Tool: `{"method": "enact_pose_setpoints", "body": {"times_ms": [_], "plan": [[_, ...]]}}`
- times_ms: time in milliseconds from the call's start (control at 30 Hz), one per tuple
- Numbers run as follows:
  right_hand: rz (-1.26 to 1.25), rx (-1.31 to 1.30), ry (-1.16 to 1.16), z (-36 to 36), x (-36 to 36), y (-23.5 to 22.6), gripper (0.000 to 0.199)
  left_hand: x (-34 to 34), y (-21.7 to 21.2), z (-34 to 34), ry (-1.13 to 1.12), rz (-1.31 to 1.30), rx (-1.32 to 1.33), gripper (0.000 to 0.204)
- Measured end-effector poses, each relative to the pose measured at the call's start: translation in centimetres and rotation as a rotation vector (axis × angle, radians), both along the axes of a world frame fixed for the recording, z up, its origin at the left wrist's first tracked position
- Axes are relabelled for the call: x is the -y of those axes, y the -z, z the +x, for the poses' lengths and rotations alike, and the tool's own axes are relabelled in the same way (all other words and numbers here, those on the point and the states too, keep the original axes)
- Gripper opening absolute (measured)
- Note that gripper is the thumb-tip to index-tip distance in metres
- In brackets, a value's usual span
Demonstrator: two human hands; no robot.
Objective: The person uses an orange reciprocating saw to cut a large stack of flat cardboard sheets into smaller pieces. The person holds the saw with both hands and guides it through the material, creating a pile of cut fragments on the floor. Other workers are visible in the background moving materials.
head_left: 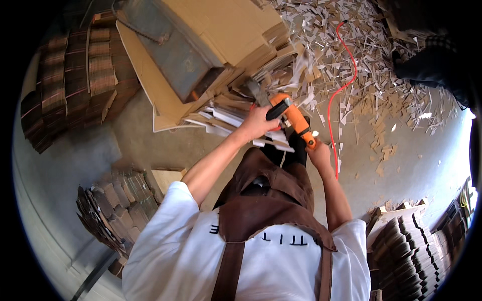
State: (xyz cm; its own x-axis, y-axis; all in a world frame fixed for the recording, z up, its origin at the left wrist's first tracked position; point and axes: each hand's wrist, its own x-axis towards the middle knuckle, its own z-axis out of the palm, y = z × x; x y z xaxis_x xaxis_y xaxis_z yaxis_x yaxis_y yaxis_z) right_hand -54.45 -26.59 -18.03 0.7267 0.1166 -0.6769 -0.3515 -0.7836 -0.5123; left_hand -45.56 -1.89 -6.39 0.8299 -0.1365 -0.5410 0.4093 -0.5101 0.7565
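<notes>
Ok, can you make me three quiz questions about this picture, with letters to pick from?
1. Where is the power tool?
A. On the floor
B. In both hands, at the cardboard stack
C. On a shelf

2. What colour is the cable?
A. Blue
B. Green
C. Red-orange

3. How is the floor beyond the tool?
A. Littered with cardboard scraps
B. Wet
C. Covered by a rug

Answers: B, the left hand and right hand grip it; C, it trails red-orange across the floor; A, cut strips lie everywhere.
</notes>
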Motion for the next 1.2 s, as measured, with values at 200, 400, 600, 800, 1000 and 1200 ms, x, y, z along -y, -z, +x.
{"method": "enact_pose_setpoints", "body": {"times_ms": [200, 400, 600, 800, 1000, 1200], "plan": [[0.017, 0.008, 0.001, -0.6, 0.0, 0.7, 0.030, -0.3, 0.6, 0.7, 0.049, 0.089, -0.146, 0.032], [0.048, 0.064, 0.035, -3.2, 3.0, 0.1, 0.028, 2.2, 0.6, -2.3, 0.079, -0.013, -0.062, 0.033], [0.016, 0.100, 0.134, -10.1, 4.2, -10.7, 0.024, 1.9, -10.5, -6.7, 0.221, -0.365, -0.425, 0.031], [-0.053, 0.146, 0.331, -16.7, -4.4, -19.4, 0.020, -5.4, -15.8, -10.5, 0.504, -0.518, -0.232, 0.032], [0.132, 0.204, 0.605, -21.3, -19.4, -22.4, 0.020, -16.9, -20.4, -11.9, 0.625, -0.459, -0.362, 0.029], [0.066, 0.230, 0.599, -23.4, -29.0, -20.6, 0.024, -24.4, -21.8, -12.4, 0.624, -0.325, -0.345, 0.021]]}}
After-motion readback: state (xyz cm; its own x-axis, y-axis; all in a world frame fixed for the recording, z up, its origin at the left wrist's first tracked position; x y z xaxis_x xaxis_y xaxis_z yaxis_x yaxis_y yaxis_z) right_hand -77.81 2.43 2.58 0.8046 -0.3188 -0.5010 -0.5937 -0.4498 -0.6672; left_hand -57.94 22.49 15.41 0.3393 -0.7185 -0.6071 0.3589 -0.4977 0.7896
